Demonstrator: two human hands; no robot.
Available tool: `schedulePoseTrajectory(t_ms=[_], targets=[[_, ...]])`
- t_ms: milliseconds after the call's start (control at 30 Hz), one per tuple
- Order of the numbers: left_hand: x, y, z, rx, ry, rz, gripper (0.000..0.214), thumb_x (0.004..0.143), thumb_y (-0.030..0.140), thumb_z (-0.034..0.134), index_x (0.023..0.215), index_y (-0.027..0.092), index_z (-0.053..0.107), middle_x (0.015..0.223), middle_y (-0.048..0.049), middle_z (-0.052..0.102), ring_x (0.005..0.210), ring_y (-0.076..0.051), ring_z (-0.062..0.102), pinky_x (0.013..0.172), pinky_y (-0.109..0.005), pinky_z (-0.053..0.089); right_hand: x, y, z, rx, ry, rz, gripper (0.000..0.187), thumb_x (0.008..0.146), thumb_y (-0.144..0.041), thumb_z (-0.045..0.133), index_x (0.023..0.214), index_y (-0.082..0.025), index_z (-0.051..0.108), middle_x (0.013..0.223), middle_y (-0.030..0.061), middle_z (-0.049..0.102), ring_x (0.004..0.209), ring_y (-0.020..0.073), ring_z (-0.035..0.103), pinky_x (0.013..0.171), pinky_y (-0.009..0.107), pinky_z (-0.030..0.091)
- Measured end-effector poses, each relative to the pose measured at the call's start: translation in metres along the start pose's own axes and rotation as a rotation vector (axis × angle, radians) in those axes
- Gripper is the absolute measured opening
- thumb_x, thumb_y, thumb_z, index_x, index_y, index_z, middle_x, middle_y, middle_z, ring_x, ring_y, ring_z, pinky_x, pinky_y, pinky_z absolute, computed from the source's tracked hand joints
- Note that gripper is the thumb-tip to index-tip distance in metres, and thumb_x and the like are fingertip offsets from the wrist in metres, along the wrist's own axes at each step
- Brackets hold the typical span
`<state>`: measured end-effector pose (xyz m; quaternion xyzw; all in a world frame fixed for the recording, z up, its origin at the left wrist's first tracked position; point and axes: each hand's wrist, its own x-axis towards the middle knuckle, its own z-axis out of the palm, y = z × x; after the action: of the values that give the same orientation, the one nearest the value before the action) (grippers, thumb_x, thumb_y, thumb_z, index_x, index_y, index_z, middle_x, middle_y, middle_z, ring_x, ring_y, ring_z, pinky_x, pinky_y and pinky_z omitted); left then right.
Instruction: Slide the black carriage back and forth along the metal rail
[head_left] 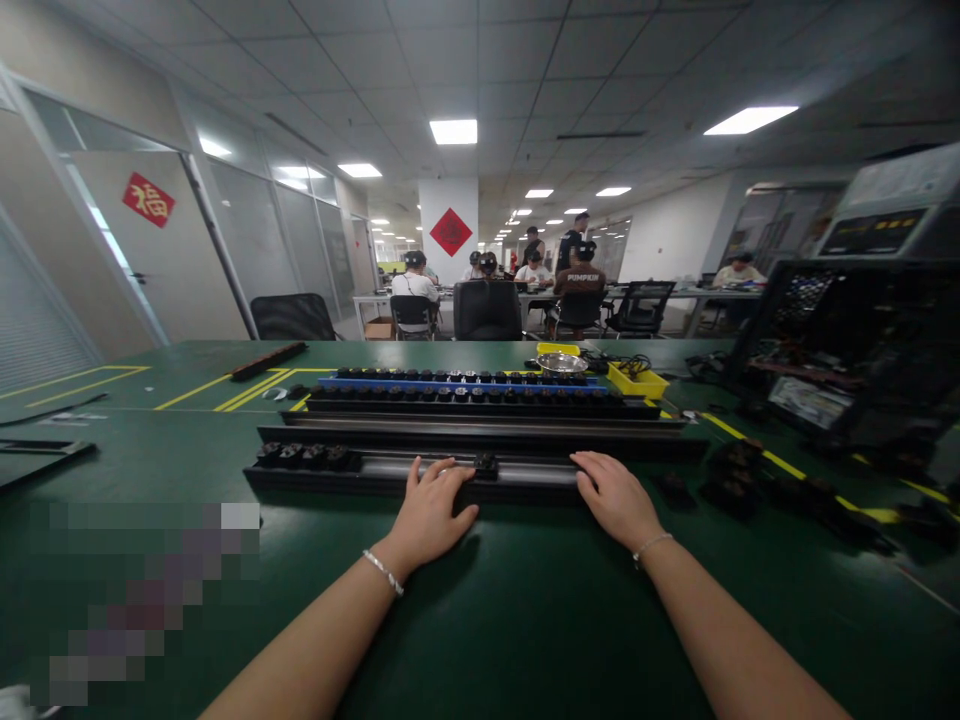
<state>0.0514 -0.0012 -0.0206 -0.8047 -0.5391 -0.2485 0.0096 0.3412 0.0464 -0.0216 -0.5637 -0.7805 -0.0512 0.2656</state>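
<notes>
Centrally, a long black channel point(532, 472) lies on the green tabletop point(517, 620).
Glossy interior; one small block point(486, 465) inside. Left hand point(435, 510): fingers spread wide, beside block. Right hand point(619, 500): at channel, grip indeterminable. Beyond: parallel rails point(465, 428), seated people point(580, 285), lit ceiling panels point(454, 132).

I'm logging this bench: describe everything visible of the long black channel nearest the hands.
The long black channel is trough-like, with low walls and a smooth, greyish, shiny floor, perhaps metal. It lies crosswise on the green table. Small dark parts cluster at its left end; a single dark part sits by the left hand, whose fingers lie over the channel. The right hand is farther right; contact is unclear.
</notes>
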Motion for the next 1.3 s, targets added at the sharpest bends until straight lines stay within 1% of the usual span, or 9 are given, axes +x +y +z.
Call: schedulePoseTrajectory(t_ms=[300, 467, 533, 733, 867, 1000, 1100, 1200, 1300], targets=[[0.0, 0.002, 0.0, 0.002, -0.009, -0.01, 0.041, 0.077, 0.036, 0.055, 0.116, 0.029, 0.047, 0.122, -0.0002, 0.058, 0.126, -0.024, 0.035, 0.109, -0.055, 0.002, 0.0, -0.002, 0.0, -0.052, -0.019, -0.003, 0.042, 0.086, -0.03, 0.032, 0.113, -0.015, 0.061, 0.119, 0.0086, 0.06, 0.113, 0.0206, 0.05, 0.099, 0.038, 0.037], [0.0, 0.005, -0.001, 0.024, -0.007, -0.02, 0.042, 0.077, 0.036, 0.056, 0.117, 0.029, 0.047, 0.123, -0.001, 0.057, 0.127, -0.025, 0.035, 0.108, -0.056, 0.001, -0.001, -0.013, -0.004, -0.131, -0.026, 0.062, 0.041, 0.086, -0.029, 0.03, 0.114, -0.021, 0.059, 0.121, 0.0049, 0.058, 0.116, 0.0226, 0.048, 0.102, 0.053, 0.027], [0.001, 0.008, -0.001, 0.024, -0.01, -0.018, 0.041, 0.077, 0.037, 0.055, 0.117, 0.028, 0.047, 0.123, -0.0016, 0.057, 0.126, -0.025, 0.035, 0.108, -0.057, 0.001, -0.001, -0.02, -0.004, -0.155, -0.017, 0.062, 0.04, 0.086, -0.028, 0.03, 0.112, -0.02, 0.06, 0.121, 0.0055, 0.059, 0.116, 0.023, 0.048, 0.103, 0.056, 0.023], [0.002, 0.016, 0.001, 0.02, 0.005, 0.024, 0.042, 0.078, 0.035, 0.054, 0.118, 0.027, 0.045, 0.123, -0.0015, 0.057, 0.125, -0.024, 0.037, 0.108, -0.058, 0.003, 0.005, -0.051, 0.005, -0.008, -0.094, -0.11, 0.045, 0.088, -0.033, 0.031, 0.119, -0.012, 0.056, 0.125, 0.0104, 0.056, 0.117, 0.0211, 0.047, 0.103, 0.04, 0.034], [0.002, 0.018, 0.002, 0.042, -0.006, 0.03, 0.044, 0.078, 0.036, 0.053, 0.12, 0.026, 0.044, 0.124, -0.0025, 0.057, 0.117, -0.024, 0.045, 0.107, -0.056, 0.008, 0.007, -0.07, 0.015, 0.047, -0.086, -0.178, 0.047, 0.088, -0.035, 0.032, 0.124, -0.013, 0.052, 0.127, 0.0112, 0.054, 0.121, 0.022, 0.045, 0.103, 0.041, 0.033], [0.003, 0.02, 0.001, 0.052, -0.011, 0.027, 0.044, 0.079, 0.036, 0.052, 0.12, 0.027, 0.043, 0.124, -0.0023, 0.057, 0.11, -0.024, 0.049, 0.105, -0.055, 0.014, 0.007, -0.078, 0.017, 0.041, -0.113, -0.168, 0.048, 0.087, -0.037, 0.034, 0.127, -0.015, 0.05, 0.131, 0.009, 0.051, 0.124, 0.0224, 0.04, 0.104, 0.04, 0.031], [0.003, 0.021, 0.002, 0.061, -0.005, 0.025, 0.041, 0.08, 0.033, 0.05, 0.12, 0.028, 0.044, 0.123, -0.0009, 0.057, 0.107, -0.024, 0.05, 0.104, -0.056, 0.012, 0.007, -0.082, 0.015, 0.027, -0.14, -0.126, 0.05, 0.087, -0.038, 0.036, 0.133, -0.019, 0.043, 0.133, 0.0066, 0.049, 0.124, 0.0226, 0.038, 0.102, 0.04, 0.032], [0.005, 0.022, 0.003, 0.076, -0.005, 0.021, 0.041, 0.08, 0.033, 0.05, 0.12, 0.029, 0.043, 0.122, -0.0005, 0.058, 0.105, -0.024, 0.051, 0.104, -0.058, 0.01, 0.005, -0.088, 0.014, 0.005, -0.166, -0.137, 0.052, 0.087, -0.038, 0.037, 0.138, -0.03, 0.033, 0.136, 0.0038, 0.046, 0.127, 0.0241, 0.034, 0.099, 0.043, 0.032], [0.005, 0.023, 0.004, 0.094, 0.0, 0.016, 0.043, 0.079, 0.033, 0.05, 0.121, 0.029, 0.043, 0.12, -0.0004, 0.059, 0.102, -0.025, 0.051, 0.104, -0.059, 0.01, 0.004, -0.093, 0.014, -0.048, -0.196, -0.165, 0.05, 0.086, -0.039, 0.04, 0.136, -0.039, 0.034, 0.139, 0.0037, 0.041, 0.129, 0.0267, 0.03, 0.098, 0.046, 0.03]])
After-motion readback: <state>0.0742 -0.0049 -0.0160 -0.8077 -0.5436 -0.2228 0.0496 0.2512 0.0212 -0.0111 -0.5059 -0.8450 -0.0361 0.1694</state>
